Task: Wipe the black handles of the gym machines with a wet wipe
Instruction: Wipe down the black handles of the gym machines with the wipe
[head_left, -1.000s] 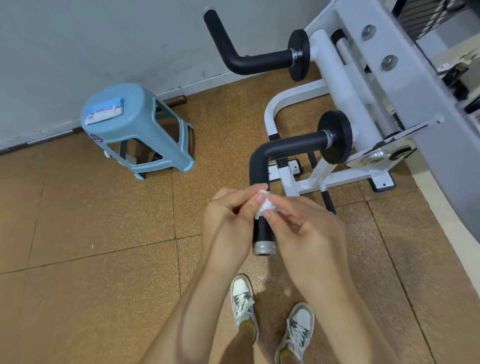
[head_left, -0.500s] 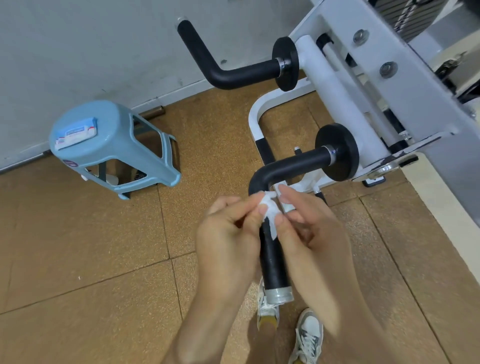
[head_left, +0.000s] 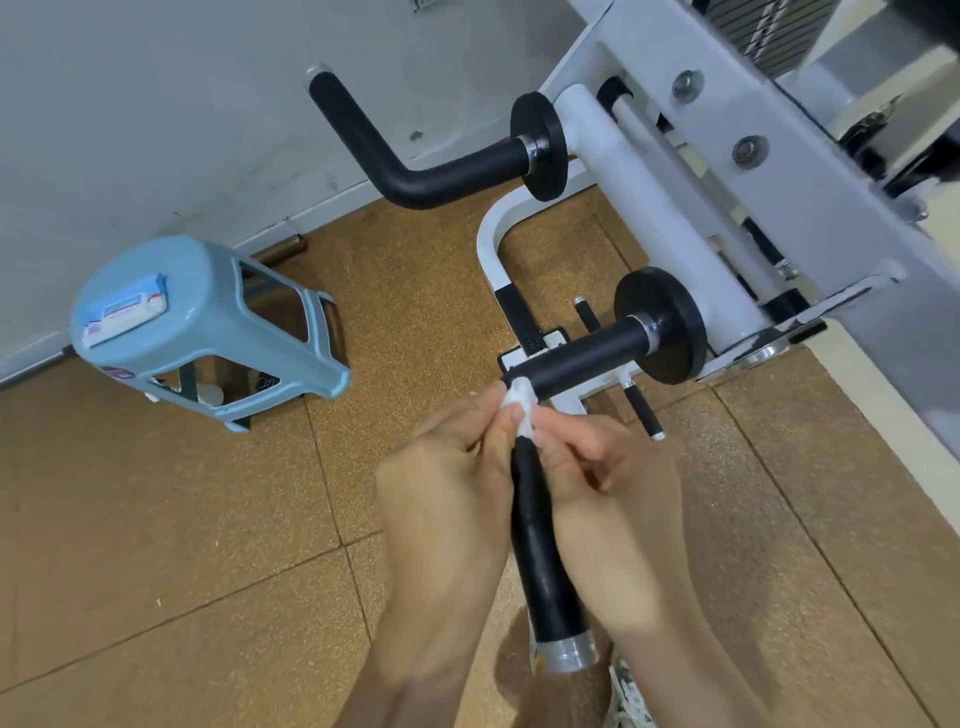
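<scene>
A black L-shaped handle (head_left: 540, 545) of the white gym machine (head_left: 675, 218) runs from a black disc down to a silver end cap (head_left: 569, 656). A small crumpled white wet wipe (head_left: 522, 402) sits at the bend of this near handle. My left hand (head_left: 447, 488) and my right hand (head_left: 613, 478) both pinch the wipe with their fingertips, one on each side of the handle. A second black handle (head_left: 415, 171) juts out farther back, near the wall.
A light blue plastic stool (head_left: 208, 332) stands at the left by the grey wall, with a pack of wipes (head_left: 127, 310) on its seat. The machine's white base frame (head_left: 493, 244) rests on the brown tiled floor. My shoe (head_left: 628, 696) shows below.
The view has moved in closer and the handle's lower part has come out from under my hands. Both hands with the wipe have gone up the handle to its bend.
</scene>
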